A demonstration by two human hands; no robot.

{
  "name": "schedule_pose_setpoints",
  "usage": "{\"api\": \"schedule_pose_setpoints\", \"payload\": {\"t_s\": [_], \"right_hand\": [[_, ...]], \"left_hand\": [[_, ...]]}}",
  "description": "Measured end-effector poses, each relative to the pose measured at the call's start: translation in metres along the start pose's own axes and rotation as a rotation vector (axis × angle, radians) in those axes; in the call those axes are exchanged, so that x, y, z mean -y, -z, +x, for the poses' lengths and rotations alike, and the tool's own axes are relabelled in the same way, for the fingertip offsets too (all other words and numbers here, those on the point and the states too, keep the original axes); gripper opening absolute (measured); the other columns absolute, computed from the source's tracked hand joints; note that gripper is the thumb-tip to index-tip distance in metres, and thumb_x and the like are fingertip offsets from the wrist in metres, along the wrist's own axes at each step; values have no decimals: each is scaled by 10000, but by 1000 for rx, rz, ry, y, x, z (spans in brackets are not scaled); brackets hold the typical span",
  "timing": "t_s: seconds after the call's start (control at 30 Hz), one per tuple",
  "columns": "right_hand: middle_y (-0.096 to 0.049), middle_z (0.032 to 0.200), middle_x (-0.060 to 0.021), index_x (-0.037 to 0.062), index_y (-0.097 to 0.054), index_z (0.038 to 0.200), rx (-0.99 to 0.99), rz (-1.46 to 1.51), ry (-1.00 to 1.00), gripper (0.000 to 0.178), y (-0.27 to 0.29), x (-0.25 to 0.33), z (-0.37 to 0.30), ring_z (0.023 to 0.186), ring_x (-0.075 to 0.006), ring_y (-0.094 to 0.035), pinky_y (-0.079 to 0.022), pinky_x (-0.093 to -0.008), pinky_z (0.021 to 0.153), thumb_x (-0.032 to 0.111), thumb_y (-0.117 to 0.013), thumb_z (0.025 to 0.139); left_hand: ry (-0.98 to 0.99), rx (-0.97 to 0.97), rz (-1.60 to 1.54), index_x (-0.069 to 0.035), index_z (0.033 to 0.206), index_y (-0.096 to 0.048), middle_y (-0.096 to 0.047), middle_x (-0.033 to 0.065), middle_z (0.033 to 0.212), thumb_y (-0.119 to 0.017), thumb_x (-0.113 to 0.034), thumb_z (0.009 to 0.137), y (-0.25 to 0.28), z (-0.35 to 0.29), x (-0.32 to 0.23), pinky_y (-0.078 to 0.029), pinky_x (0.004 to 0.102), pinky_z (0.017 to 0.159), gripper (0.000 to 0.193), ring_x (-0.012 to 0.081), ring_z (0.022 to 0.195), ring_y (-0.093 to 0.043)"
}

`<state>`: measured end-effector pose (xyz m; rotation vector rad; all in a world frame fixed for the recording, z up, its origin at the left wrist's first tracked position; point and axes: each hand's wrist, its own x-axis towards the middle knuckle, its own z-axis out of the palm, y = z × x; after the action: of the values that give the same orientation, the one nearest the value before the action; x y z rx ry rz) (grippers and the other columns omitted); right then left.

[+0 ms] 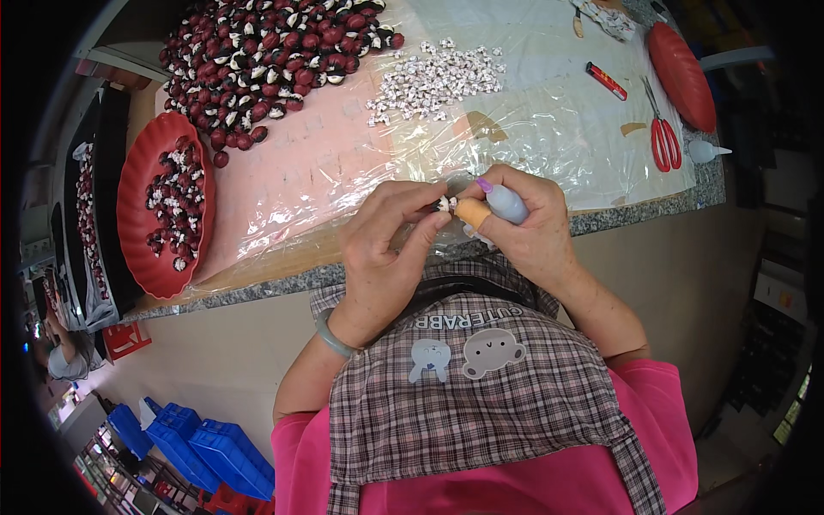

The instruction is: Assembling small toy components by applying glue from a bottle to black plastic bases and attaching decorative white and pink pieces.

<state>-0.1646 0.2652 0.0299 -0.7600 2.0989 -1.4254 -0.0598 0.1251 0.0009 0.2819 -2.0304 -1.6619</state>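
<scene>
My left hand [386,236] pinches a small dark-and-white piece [444,204] between thumb and fingertips, just over the table's near edge. Close against it, my right hand [536,219] grips a small translucent squeeze bottle [508,204] with a purple part at its upper end. An orange cover [472,211] sits on a digit of the right hand, near the piece. Beyond my hands lies a loose spread of small white pieces with dark marks [438,81]. A large heap of dark red, black and white rounded pieces [266,60] fills the far left.
A red scalloped tray [129,210] with several red-and-white pieces stands at the left edge. Clear plastic sheeting [318,163] covers the table. At the right lie red-handled scissors [665,144], a red tube-shaped item [606,81], another squeeze bottle [705,151] and a red oval dish [682,77].
</scene>
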Motion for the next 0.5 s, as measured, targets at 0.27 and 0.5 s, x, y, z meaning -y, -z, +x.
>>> {"api": "schedule_pose_setpoints", "payload": {"t_s": [0.27,0.5], "right_hand": [[-624,772,-8,8,-636,854,19,64,-52,89,-1,2,2,712,-56,-558,-464,-222,639,63,-692,812],[-642,779,7,40,-634,882,-132,127,39,125,29,-4,11,719,-56,-578,-464,-203,628,95,-722,812]], "left_hand": [[77,9,-55,8,1031,-655,-641,116,986,-683,19,802,1,0,0,-553,255,699,231,163,802,-643],[397,4,-481,34,1173,-572,-601,78,995,-507,36,907,20,10,7,-534,263,766,275,162,887,-635]]}}
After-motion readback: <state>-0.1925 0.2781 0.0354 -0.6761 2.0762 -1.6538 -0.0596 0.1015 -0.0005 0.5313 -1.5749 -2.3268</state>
